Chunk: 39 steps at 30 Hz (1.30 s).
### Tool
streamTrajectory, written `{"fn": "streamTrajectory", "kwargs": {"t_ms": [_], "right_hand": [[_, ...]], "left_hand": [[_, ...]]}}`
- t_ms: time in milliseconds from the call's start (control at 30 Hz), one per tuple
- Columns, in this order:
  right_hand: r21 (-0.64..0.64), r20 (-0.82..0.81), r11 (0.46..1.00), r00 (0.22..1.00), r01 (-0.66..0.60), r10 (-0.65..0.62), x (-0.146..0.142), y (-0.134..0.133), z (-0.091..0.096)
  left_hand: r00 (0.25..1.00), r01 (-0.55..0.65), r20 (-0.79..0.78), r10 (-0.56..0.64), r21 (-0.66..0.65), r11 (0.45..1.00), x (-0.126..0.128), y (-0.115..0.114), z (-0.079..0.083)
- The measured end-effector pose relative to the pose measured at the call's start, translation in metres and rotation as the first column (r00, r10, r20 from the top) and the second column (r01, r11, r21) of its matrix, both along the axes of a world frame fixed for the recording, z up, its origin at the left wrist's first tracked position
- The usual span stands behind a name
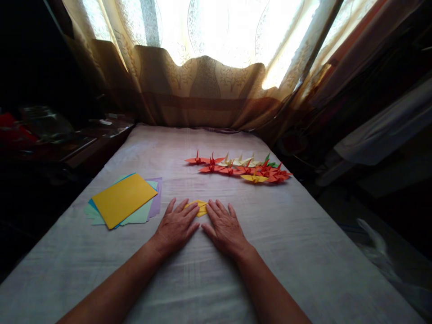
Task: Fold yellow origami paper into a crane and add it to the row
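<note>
A small piece of folded yellow paper (201, 208) lies flat on the cloth-covered table, between my two hands. My left hand (177, 224) rests palm down with its fingers stretched out, the fingertips over the paper's left part. From the other side my right hand (225, 225) lies palm down too, fingers spread, its index fingertip at the paper's right edge. Parts of the paper are hidden under the fingers. Beyond the hands, to the right, stand several folded paper cranes (248, 170) in red, cream, green and yellow.
On the left lies a stack of coloured paper sheets (124, 200), yellow on top, with blue, pale green and purple below. A patterned curtain (209, 90) hangs behind the table (202, 279). At the left a dark side surface (97, 141) holds a blurred clear container (47, 121).
</note>
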State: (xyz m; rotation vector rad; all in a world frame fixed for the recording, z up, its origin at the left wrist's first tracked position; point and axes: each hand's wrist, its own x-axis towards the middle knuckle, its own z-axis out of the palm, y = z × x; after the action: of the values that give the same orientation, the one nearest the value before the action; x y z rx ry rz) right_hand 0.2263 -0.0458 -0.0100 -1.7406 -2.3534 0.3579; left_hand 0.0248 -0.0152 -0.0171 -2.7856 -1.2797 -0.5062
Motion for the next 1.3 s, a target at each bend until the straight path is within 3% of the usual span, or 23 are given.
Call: {"fn": "streamTrajectory", "kwargs": {"t_ms": [500,667,800,1067,1300], "right_hand": [[0.007,0.070,0.992,0.989,0.127,-0.127,0.005,-0.002,0.003],[0.124,0.041,0.992,0.999,0.014,-0.019,-0.003,0.004,0.000],[0.074,0.023,0.995,0.998,-0.062,0.060,-0.009,0.008,-0.002],[-0.061,0.040,0.997,0.999,0.038,-0.036,-0.007,0.002,0.005],[-0.079,0.037,0.995,0.998,0.056,-0.053,-0.004,0.000,0.006]], "left_hand": [[0.999,-0.003,-0.033,0.001,-0.074,0.997,-0.003,0.000,-0.003],[1.000,-0.006,-0.017,0.004,-0.081,0.997,-0.001,0.000,-0.003],[1.000,-0.012,-0.021,0.010,-0.087,0.996,-0.002,0.000,-0.005],[0.993,-0.010,-0.117,-0.010,-0.163,0.987,-0.008,0.001,-0.004],[0.989,-0.017,-0.149,-0.013,-0.198,0.980,-0.016,-0.001,0.001]]}}
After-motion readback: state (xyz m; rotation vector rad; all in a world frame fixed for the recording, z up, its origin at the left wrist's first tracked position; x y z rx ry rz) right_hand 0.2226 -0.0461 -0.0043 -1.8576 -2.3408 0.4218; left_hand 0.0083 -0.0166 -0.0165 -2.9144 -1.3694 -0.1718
